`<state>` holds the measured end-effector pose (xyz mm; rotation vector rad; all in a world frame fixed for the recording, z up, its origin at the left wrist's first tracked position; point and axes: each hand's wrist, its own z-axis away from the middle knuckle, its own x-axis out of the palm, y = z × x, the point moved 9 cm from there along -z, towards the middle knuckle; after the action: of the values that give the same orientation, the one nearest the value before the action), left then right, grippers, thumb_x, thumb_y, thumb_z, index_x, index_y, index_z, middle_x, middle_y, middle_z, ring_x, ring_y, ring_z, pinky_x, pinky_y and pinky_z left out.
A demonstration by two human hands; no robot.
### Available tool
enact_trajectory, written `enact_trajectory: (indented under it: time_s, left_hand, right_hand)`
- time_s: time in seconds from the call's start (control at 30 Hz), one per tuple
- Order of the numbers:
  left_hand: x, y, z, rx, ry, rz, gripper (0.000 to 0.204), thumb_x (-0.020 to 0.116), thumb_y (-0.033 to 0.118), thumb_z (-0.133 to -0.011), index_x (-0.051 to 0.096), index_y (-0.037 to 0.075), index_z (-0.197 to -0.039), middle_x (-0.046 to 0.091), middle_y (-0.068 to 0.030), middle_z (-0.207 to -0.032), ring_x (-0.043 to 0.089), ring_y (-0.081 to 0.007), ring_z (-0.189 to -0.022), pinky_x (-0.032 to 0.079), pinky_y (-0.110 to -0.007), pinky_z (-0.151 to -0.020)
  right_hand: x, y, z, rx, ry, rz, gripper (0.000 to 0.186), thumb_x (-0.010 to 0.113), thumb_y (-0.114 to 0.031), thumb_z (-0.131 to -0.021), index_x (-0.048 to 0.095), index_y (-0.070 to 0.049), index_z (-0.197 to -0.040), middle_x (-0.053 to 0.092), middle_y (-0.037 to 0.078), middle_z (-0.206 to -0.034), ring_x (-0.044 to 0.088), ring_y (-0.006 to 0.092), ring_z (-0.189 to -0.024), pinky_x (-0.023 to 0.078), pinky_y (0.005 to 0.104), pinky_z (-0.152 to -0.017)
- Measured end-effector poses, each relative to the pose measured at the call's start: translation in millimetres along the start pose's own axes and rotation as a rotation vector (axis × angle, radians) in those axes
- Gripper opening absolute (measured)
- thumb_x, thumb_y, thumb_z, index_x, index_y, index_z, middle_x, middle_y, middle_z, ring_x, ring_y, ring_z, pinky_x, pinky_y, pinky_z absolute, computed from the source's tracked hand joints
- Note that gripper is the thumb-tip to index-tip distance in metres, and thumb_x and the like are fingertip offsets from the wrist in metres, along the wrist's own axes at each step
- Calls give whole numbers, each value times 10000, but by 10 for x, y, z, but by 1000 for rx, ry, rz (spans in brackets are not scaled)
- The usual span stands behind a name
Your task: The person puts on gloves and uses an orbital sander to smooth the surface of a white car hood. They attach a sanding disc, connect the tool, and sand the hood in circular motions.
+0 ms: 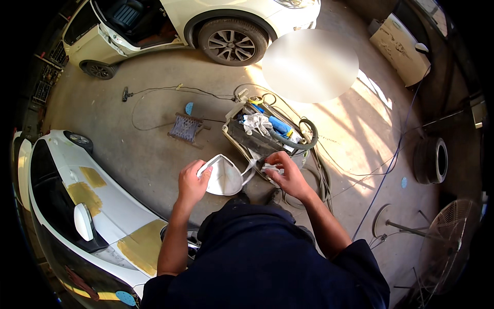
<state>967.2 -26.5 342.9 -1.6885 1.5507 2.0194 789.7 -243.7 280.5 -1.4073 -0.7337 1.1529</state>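
Observation:
My left hand (194,181) grips the left edge of a white cup-shaped face mask (224,179), its hollow side turned up. Pale straps (249,176) run from the mask's right side toward my right hand (284,175), whose curled fingers hold a small crumpled white item (269,169); whether this is part of the straps I cannot tell. Just beyond my hands stands a tool cart (232,139) carrying white gloves (256,123), a blue tool (279,126) and a grey hose (309,140).
A white car (175,20) stands ahead, another with putty patches (100,201) at left. Cables, a small metal stand (185,127), upright tyres (431,160) and a pedestal fan (443,232) are on the floor. A loose panel (399,49) leans upper right; a blurred patch hides part of the view.

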Motion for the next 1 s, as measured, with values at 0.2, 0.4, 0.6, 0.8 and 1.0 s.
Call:
enact_trajectory:
  time_s: [0.2, 0.4, 0.6, 0.8, 1.0]
  left_hand:
    - [131, 80, 40, -31, -5, 54, 151, 681, 157, -924, 645, 10, -919, 667, -186, -831, 650, -402, -778, 500, -452, -677]
    - [37, 148, -13, -7, 7, 95, 164, 694, 151, -914, 638, -1, -893, 666, -184, -804, 636, -404, -745, 495, -445, -661]
    - [-95, -250, 65, -177, -9, 121, 220, 723, 170, -931, 639, -15, -848, 611, -131, -705, 555, -253, -615, 440, -368, -591]
    - [-13, -530, 318, -171, -190, 191, 189, 726, 140, -950, 672, -25, -875, 615, -40, -694, 535, -107, -603, 430, -292, -565]
    - [-287, -980, 501, -458, 452, 564, 154, 641, 135, -1028, 678, 2, -960, 672, -29, -766, 657, -94, -668, 530, -229, -614]
  right_hand:
    - [252, -502, -4, -206, -53, 95, 605, 767, -293, -902, 515, -16, -1377, 541, 202, -1386, 547, 356, -1267, 458, 424, -1073]
    - [465, -170, -90, -4, -82, 72, 246, 702, -206, -907, 657, 34, -940, 679, 185, -824, 672, 310, -782, 529, 420, -751]
    - [118, 156, -10, 276, -119, -462, 241, 738, -174, -966, 609, -77, -787, 547, -93, -714, 437, 12, -633, 340, 223, -563]
    - [-428, 83, 82, 157, 36, -341, 49, 673, -64, -977, 653, -23, -960, 640, -30, -857, 536, 25, -765, 444, 229, -625]
    - [-1029, -51, 283, -51, 737, -267, 120, 522, 59, -969, 571, -18, -1048, 545, 27, -834, 570, 70, -671, 499, 236, -513]
